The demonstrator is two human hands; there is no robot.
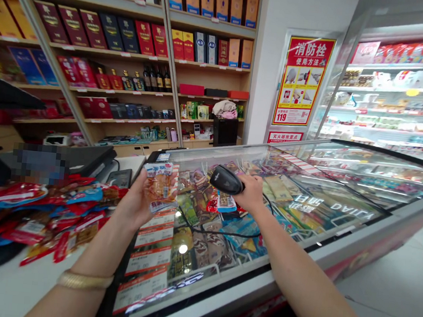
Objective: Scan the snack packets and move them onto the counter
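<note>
My left hand (pixel 139 204) is closed on a small clear snack packet (pixel 159 186) with blue and white print, held upright over the left end of the freezer's glass top. My right hand (pixel 251 194) grips a black barcode scanner (pixel 226 180), whose head points left toward the packet without touching it. A black cable (pixel 226 233) loops over the glass below the scanner. Just under the scanner lie small red and blue packets (pixel 226 203). At the left, many red and blue snack packets (pixel 76 200) are piled on the white counter (pixel 49 287).
The glass-topped freezer (pixel 229 290) stretches to the right. Behind the counter stand shelves (pixel 124 53) of boxes and bottles. A dark device (pixel 120 177) sits near the counter's back. A lit display fridge (pixel 396 101) stands at the back right.
</note>
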